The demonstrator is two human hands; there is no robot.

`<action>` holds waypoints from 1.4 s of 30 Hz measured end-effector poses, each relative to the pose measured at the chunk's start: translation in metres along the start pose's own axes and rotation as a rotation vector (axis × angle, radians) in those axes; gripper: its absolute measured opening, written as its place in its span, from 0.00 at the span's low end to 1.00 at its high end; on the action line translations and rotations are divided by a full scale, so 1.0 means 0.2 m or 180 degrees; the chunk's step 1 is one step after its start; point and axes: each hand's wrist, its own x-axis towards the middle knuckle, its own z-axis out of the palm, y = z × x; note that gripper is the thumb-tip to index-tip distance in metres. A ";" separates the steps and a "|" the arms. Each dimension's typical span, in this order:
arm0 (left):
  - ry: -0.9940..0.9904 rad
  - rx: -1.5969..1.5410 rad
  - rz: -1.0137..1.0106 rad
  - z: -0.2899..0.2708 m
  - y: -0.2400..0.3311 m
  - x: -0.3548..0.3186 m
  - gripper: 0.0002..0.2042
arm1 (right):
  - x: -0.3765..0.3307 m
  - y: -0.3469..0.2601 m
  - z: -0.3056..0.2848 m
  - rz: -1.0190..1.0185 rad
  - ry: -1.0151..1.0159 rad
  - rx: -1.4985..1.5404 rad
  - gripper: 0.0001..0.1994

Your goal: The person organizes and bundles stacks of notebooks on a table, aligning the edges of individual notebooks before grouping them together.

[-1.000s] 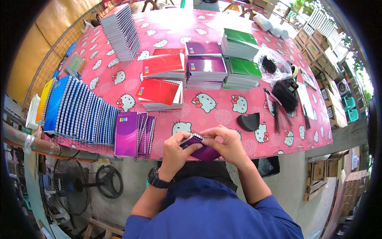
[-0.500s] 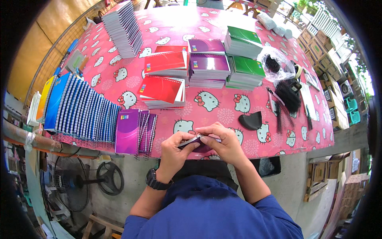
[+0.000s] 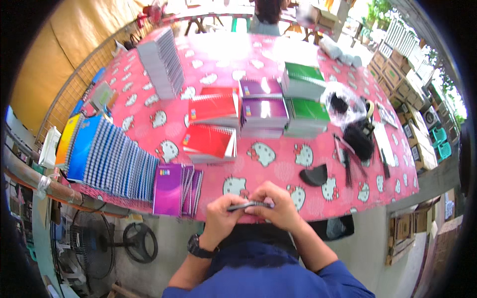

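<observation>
Notebook [image 3: 242,205] | pinched between left grip [image 3: 221,212] and right grip [image 3: 278,207] | seemingly edge-on

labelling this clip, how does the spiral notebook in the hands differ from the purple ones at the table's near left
The held spiral notebook is pinched between left hand and right hand; the purple spiral notebooks rest on the table. The held spiral notebook is seen nearly edge-on, while the purple spiral notebooks show a cover. Both have coil bindings.
</observation>
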 end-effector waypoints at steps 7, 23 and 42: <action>0.0221 -0.0425 -0.0166 -0.02 0.00 -0.01 0.05 | 0.02 0.02 0.04 -0.0463 -0.0051 -0.0028 0.13; 0.0021 -0.0699 -0.0249 -0.01 0.00 -0.08 0.08 | 0.00 -0.07 0.02 -0.0808 -0.0240 -0.0662 0.11; 0.2051 -0.0693 -0.0195 -0.46 0.02 -0.13 0.14 | -0.08 0.10 -0.13 0.0277 0.0143 -0.0872 0.20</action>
